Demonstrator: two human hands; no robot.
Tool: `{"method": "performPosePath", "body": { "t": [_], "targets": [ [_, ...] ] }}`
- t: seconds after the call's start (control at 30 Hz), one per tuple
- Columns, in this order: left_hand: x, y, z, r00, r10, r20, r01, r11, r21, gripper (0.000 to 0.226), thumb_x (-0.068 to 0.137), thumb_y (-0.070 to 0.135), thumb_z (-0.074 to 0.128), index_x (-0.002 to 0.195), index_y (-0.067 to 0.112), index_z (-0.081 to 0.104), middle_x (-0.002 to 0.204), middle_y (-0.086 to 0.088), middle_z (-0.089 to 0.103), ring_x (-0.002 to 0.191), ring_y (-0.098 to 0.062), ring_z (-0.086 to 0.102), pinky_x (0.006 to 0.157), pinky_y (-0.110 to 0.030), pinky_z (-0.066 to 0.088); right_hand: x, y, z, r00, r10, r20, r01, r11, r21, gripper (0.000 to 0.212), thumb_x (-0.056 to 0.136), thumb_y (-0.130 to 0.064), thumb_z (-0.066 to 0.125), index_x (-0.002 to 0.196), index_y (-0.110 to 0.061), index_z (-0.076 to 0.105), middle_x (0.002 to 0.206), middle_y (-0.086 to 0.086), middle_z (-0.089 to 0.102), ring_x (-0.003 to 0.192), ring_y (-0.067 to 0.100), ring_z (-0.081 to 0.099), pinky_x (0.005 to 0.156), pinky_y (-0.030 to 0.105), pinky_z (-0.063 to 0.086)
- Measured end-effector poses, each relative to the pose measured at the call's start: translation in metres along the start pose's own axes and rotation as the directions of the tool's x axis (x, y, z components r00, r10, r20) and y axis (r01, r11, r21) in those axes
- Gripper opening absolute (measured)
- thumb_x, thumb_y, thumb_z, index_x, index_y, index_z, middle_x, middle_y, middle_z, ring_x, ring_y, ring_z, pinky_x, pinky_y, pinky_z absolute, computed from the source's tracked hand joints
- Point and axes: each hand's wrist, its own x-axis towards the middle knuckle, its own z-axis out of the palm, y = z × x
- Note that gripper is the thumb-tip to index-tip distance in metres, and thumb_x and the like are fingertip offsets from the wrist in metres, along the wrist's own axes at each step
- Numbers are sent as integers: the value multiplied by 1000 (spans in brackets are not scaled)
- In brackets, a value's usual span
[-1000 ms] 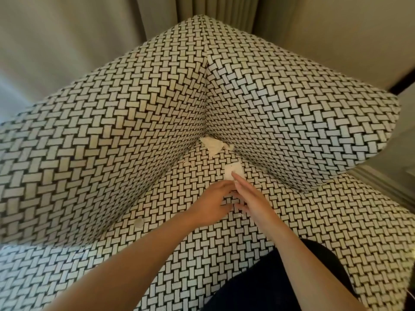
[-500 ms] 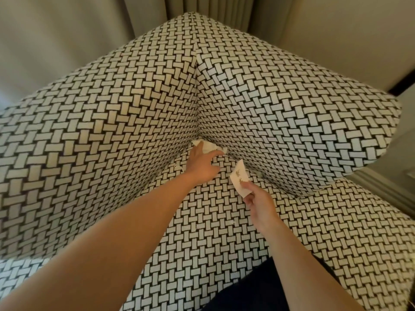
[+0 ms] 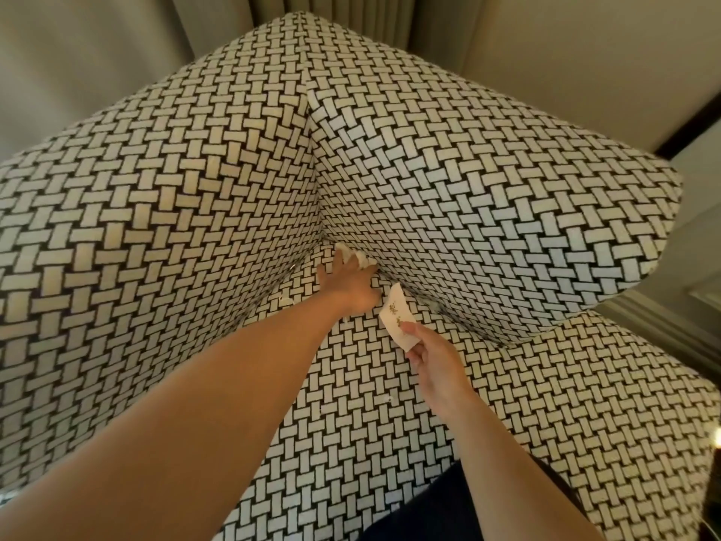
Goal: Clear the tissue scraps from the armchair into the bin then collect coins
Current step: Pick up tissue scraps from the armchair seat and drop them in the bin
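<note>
The armchair (image 3: 507,212) is covered in a black-and-white basket-weave fabric. My left hand (image 3: 347,285) reaches into the back corner of the seat, its fingers on a crumpled white tissue scrap (image 3: 361,258) wedged there. My right hand (image 3: 433,355) pinches a flat white tissue scrap (image 3: 396,318) with a small printed motif, lifted just above the seat. Small white bits lie on the seat: one (image 3: 286,300) by the left wall, another (image 3: 390,398) near my right wrist. A small metallic glint (image 3: 291,267) shows at the left seam, maybe a coin.
Curtains (image 3: 335,9) hang behind the chair's back corner. A dark-trimmed wall edge (image 3: 690,123) and moulding lie to the right. My dark trouser leg (image 3: 429,513) is at the bottom. No bin is in view.
My left hand has pushed deeper into the seat corner onto the crumpled scrap. My right hand picked the flat scrap off the seat and now holds it up.
</note>
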Motion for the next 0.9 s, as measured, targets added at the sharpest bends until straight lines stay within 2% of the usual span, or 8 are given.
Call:
{"method": "performPosePath", "body": {
  "t": [0.1,0.23,0.33,0.4,0.53,0.67,0.8,0.9],
  "targets": [
    [1,0,2,998,41,-48,-40,999,9,62,95,46,37,150,25,17,159,-4,3,144,-27,-12,112,-53,-9,0,1,0,1000,-10,-6,10,1000,-4,13,90,-7,58,100,-3,65,117,15,63,105,21,59,90,26,48],
    [2,-2,0,995,50,-90,-52,998,-25,60,96,49,34,149,22,22,158,-6,8,145,-25,-2,115,-49,-4,0,1,-1,1000,-5,-12,5,1000,3,20,87,-6,61,106,-2,63,118,15,63,109,22,58,95,29,46],
    [0,-6,-1,993,48,-112,-63,988,-138,54,98,44,34,147,23,28,157,-8,12,145,-23,5,117,-45,-3,-1,0,0,1000,8,-13,-8,1000,3,17,87,-6,61,103,-4,64,118,15,63,110,23,58,99,31,45],
    [-4,-8,-1,987,46,-153,-90,952,-294,49,98,39,37,144,20,36,155,-9,21,143,-23,15,118,-41,4,-2,0,-1,1000,13,-9,-13,1000,-6,14,87,-6,61,101,-5,64,116,14,63,109,22,58,97,30,45],
    [-25,-7,-8,984,-15,-176,-110,726,-678,39,97,23,49,134,14,52,148,-7,37,132,-24,40,109,-27,27,-3,-1,-1,1000,-3,2,3,1000,-25,22,86,-7,62,108,-4,62,116,13,64,109,21,58,97,29,44],
    [-55,-6,-15,971,-98,-216,-124,569,-813,28,94,16,54,119,12,64,133,-2,55,125,-14,47,95,-16,28,-7,3,-1,998,-40,37,44,994,-95,31,87,-11,62,117,-5,60,123,13,60,115,22,55,106,34,40],
    [-78,-3,-10,941,-254,-222,-108,395,-912,20,90,19,60,103,9,70,109,-1,66,97,-11,56,96,-26,41,-16,3,-2,996,-78,54,89,959,-269,28,90,-17,60,117,-10,59,130,11,55,120,22,50,109,36,37],
    [-95,10,-4,937,-330,-117,-71,148,-986,16,90,19,60,94,6,67,91,-4,66,88,-14,61,88,-32,52,-31,2,-7,988,-154,15,139,837,-530,33,95,-19,51,125,-5,56,127,11,55,107,19,53,95,32,46]
  ]
}}
